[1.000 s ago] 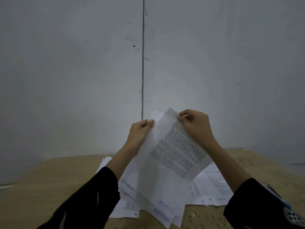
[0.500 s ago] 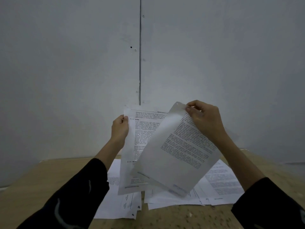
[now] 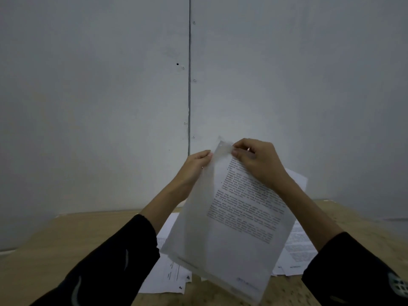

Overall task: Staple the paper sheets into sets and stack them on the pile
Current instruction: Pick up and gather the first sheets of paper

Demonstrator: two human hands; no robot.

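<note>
I hold a few printed paper sheets (image 3: 231,228) up in front of me, tilted, their top corner near the wall seam. My left hand (image 3: 194,166) pinches the sheets' upper left edge. My right hand (image 3: 258,162) pinches the top corner from the right, thumb on the front sheet. The sheets overlap closely, text facing me. Below them, loose printed pages (image 3: 298,246) lie spread on the wooden table (image 3: 66,239). No stapler is in view.
A grey panelled wall (image 3: 110,107) with a vertical seam rises just behind the table. More loose pages (image 3: 170,277) lie under my left forearm. My black sleeves cover the near corners of the table.
Half a second ago my hands held two sheets fanned apart; now they have come together and the sheets overlap into one set at the top corner.
</note>
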